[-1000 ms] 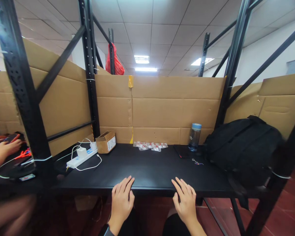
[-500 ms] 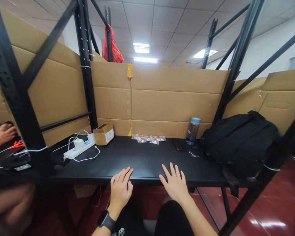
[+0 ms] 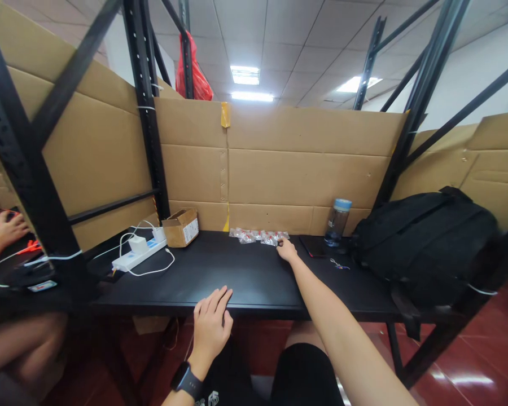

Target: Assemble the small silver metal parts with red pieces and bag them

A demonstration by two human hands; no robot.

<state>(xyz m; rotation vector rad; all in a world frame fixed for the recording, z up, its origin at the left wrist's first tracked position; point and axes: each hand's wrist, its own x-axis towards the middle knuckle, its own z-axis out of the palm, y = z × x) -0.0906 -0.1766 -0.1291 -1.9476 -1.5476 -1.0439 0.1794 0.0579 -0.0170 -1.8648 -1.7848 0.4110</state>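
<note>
Several small clear plastic bags with red bits in them lie in a row at the back of the black table, below the cardboard wall. My right hand is stretched out to the right end of this row. Its fingers are bent together at a small clear plastic bag there; the fingertips are partly hidden. By the front edge of the table rests my left hand, palm down and holding nothing, its fingers stretched out. A dark watch is on that wrist.
At left stand an opened cardboard box and a white power strip with cables. Rightward are a phone, a blue-lidded bottle, a small keychain-like item and a black backpack. Another person's hand shows far left.
My right hand has gone from the table's front edge forward to the bags, and its spread fingers have closed in. My left hand stays by the edge. The view has shifted slightly.
</note>
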